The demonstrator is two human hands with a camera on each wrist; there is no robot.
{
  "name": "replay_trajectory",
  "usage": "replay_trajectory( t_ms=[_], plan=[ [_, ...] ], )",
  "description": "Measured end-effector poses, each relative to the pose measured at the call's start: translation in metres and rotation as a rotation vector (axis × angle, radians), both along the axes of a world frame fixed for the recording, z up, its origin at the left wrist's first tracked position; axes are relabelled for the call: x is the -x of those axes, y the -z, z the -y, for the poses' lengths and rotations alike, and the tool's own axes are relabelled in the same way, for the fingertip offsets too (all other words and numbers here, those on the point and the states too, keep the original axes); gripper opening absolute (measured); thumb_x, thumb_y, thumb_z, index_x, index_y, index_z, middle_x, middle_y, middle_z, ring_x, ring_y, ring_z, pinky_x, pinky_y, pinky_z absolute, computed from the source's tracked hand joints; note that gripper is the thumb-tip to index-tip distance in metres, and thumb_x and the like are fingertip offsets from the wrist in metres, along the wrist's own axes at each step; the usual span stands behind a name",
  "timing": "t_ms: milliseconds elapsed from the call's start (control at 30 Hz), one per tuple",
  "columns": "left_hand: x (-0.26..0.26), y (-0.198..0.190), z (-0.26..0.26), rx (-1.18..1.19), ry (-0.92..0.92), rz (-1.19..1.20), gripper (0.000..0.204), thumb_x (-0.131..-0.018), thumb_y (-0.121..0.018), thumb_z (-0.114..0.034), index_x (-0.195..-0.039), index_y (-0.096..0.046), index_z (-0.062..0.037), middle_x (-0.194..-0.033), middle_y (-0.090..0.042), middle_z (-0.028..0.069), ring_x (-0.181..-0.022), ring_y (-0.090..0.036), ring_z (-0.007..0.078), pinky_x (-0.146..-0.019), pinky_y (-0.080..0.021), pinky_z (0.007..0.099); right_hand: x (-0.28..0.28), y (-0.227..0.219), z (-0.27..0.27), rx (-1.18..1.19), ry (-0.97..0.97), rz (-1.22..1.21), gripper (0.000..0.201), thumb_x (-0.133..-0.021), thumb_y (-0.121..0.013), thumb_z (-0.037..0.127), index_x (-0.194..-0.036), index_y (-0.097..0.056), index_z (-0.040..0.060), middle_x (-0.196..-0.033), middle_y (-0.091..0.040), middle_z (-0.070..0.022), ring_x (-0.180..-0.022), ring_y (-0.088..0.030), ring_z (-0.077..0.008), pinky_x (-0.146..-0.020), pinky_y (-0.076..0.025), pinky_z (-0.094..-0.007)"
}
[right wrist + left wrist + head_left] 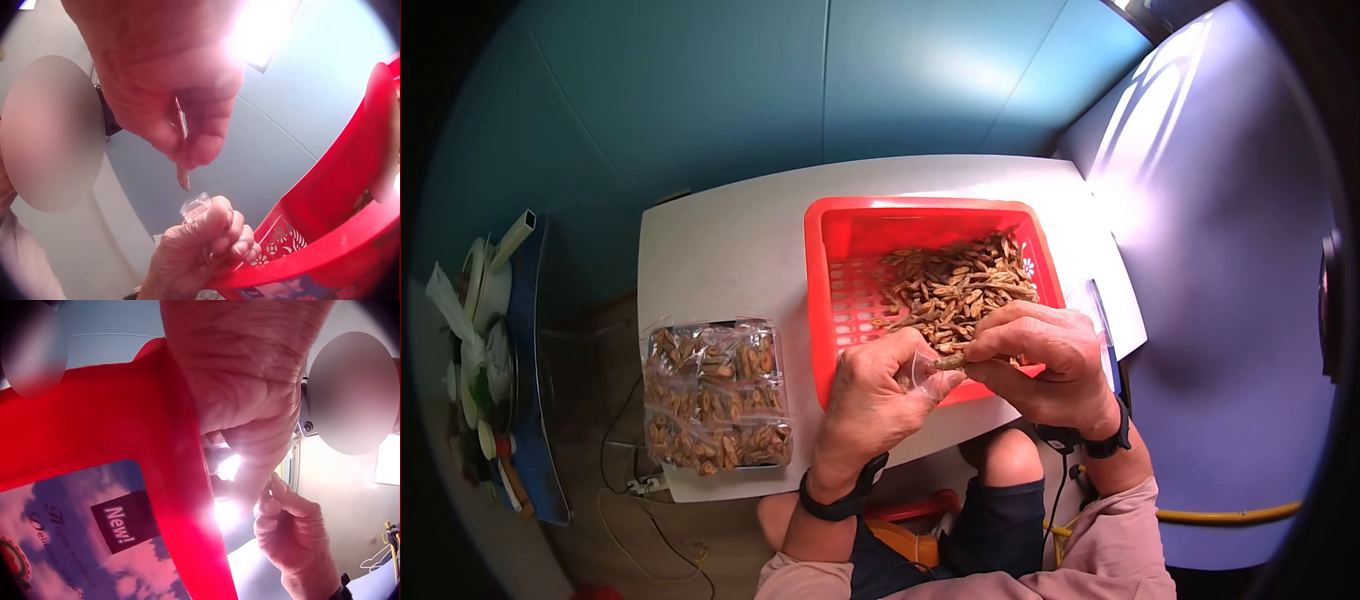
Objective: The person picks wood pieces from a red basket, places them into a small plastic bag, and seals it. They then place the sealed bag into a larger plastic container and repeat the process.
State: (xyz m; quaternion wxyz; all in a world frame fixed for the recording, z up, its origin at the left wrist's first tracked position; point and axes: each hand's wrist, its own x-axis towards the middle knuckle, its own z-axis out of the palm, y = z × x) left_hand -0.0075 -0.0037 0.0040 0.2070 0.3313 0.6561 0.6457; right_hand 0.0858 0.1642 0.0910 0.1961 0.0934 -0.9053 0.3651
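My left hand [872, 397] holds a small clear plastic bag [921, 374], its mouth standing up above the curled fingers in the right wrist view. Between thumb and fingertips, my right hand [1055, 362] pinches a slender, wrinkled brown dried piece [948, 362]. That piece points down just above the bag's mouth in the right wrist view. Both hands are over the near rim of a red plastic basket [813, 290]. Inside it, a heap of similar brown dried pieces [960, 285] lies toward the right side.
Left of the basket, filled clear bags [718, 400] lie in rows on a tray at the white table's [710, 235] left edge. A purple-blue panel [1230, 300] stands at the right. Farther left is a blue-edged surface [540, 400] with assorted items.
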Motion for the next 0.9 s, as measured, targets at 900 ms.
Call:
replay_trajectory(
  t_ms=[900],
  plan=[
    [-0.002,0.0,-0.003,-0.083,-0.061,0.033,0.025,-0.083,-0.086,-0.014,-0.08,-0.063,-0.0038,-0.071,-0.064,0.0057,-0.062,-0.057,0.0119,-0.057,-0.046,0.0296,0.009,-0.002,-0.017,-0.115,0.092,0.059,0.014,-0.081,-0.079,0.005,-0.094,-0.073,0.0035,-0.086,-0.07,-0.0097,-0.07,-0.069,-0.0257,-0.059,-0.054,-0.0348]
  ],
)
